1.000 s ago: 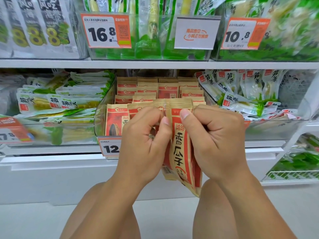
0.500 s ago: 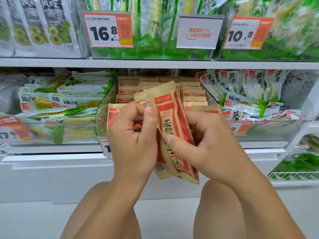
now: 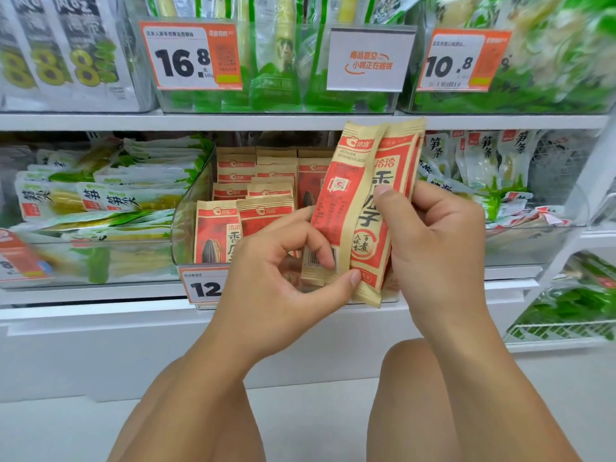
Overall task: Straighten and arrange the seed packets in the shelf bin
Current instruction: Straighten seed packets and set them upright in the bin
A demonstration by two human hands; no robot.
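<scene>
Hands, left hand (image 3: 266,281) and right hand (image 3: 440,241), grip seed packets (image 3: 363,208) before bin (image 3: 186,221).

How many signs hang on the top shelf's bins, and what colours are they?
Orange-and-white price tags: 2, the 16.8 tag and the 10.8 tag
White card with orange writing and no price: 1
Total: 3

Held seed packets (image 3: 366,208) have risen and tilted rightward, back face showing
</scene>
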